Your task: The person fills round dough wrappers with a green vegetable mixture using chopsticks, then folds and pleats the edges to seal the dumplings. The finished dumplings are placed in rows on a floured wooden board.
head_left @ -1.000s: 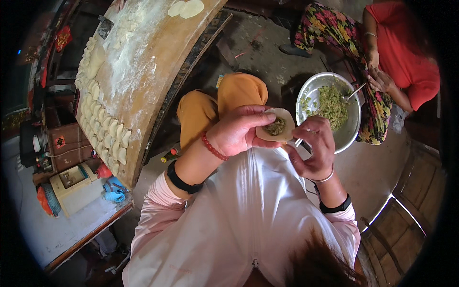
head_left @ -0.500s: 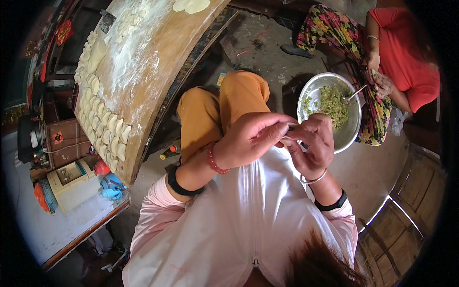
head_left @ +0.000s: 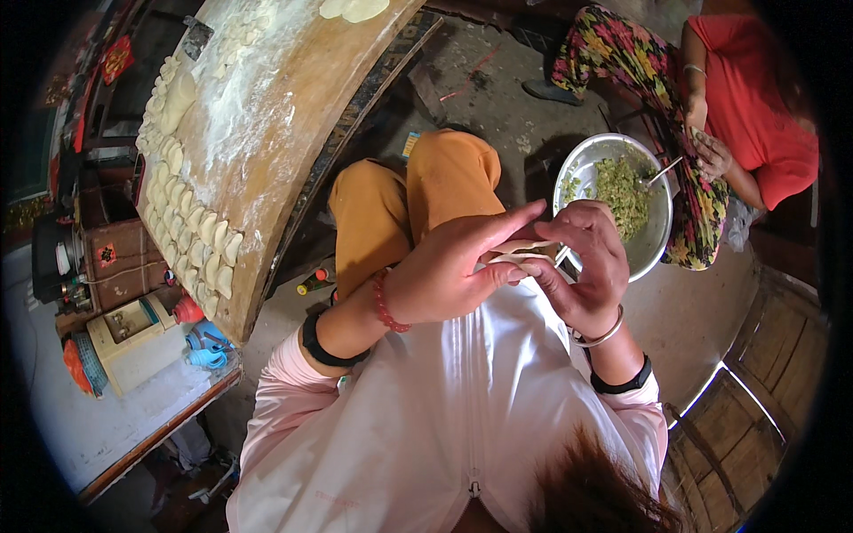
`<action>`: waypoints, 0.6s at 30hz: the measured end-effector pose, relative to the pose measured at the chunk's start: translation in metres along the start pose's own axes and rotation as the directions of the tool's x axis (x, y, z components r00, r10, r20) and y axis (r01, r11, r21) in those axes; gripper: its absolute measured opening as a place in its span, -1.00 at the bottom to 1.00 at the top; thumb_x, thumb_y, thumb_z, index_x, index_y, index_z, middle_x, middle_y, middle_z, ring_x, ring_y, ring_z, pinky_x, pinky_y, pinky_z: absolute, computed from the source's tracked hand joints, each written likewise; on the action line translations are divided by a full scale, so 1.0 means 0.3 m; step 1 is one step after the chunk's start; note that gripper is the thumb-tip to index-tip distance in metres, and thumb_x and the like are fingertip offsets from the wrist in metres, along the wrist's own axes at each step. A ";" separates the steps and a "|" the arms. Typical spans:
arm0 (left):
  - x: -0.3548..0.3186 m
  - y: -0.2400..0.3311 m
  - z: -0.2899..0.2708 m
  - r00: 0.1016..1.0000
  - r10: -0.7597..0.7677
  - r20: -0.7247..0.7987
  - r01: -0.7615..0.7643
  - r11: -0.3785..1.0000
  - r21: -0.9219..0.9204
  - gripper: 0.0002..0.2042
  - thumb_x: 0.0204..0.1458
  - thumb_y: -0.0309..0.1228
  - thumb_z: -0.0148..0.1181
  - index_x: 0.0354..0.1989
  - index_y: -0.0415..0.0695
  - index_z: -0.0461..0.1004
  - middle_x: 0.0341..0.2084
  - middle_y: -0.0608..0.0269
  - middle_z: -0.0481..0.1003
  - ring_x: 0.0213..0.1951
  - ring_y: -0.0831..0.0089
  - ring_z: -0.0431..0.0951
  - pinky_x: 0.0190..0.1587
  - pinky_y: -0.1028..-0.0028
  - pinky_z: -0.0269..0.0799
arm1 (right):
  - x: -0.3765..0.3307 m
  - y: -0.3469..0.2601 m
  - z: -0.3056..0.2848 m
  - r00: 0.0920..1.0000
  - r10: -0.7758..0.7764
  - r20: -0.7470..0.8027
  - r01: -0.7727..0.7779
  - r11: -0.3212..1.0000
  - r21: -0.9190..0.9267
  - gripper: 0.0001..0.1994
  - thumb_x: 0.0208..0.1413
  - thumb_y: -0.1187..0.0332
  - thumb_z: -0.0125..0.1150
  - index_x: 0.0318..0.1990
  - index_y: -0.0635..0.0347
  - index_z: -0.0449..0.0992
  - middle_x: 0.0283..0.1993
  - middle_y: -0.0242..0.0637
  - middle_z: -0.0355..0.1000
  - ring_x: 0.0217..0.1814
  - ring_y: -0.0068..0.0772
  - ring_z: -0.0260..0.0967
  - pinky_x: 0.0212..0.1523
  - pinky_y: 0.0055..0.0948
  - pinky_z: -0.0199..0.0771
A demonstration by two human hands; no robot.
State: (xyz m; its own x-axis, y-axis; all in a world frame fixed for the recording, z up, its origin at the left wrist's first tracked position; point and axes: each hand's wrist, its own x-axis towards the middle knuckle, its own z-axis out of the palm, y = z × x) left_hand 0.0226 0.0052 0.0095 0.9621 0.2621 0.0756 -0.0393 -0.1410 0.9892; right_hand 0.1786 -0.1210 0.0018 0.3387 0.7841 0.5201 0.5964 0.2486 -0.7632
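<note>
In front of my lap, my left hand [head_left: 449, 266] holds a pale folded dumpling wrapper [head_left: 520, 252] by its left end, thumb below and fingers stretched out above. My right hand [head_left: 591, 266] grips the wrapper's right end, its thumb along the lower edge and the fingers curled over. The two edges of the dough stand a little apart; what lies inside is mostly hidden by my fingers. Just beyond my right hand is a metal bowl [head_left: 656, 240] of chopped green filling [head_left: 622, 195], with a spoon handle [head_left: 665, 171] leaning on its rim.
A floured wooden board [head_left: 311, 115] at left bears rows of dumplings [head_left: 200, 240] and flat wrappers [head_left: 355, 9]. A person in a red top [head_left: 755, 107] sits at upper right, hands on a small pale piece. Lower left, a table [head_left: 53, 373] carries a cream-coloured appliance [head_left: 138, 342].
My hands have spread slightly apart and my fingers have lifted, so the folded wrapper between them now shows with its edges parted. The other person's hands have barely moved.
</note>
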 end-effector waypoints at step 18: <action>-0.006 0.018 0.009 0.973 -0.205 0.104 0.217 0.968 -0.123 -0.53 0.16 -0.59 0.18 0.25 -0.35 0.25 -0.28 0.23 0.56 -0.34 0.61 0.53 -0.26 0.54 0.50 | -0.002 0.009 0.005 0.986 -0.156 0.062 0.155 0.988 0.009 -0.76 -0.34 0.57 0.40 -0.37 0.28 0.62 -0.36 -0.29 0.44 -0.36 -0.19 0.40 -0.34 -0.33 0.40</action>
State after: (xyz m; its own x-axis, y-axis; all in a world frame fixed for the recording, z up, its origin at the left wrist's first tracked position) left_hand 0.0214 0.0015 0.0145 0.9726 0.1844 -0.1419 0.1372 0.0377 0.9898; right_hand 0.1789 -0.1198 -0.0011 0.1957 0.7697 0.6076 0.6352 0.3726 -0.6766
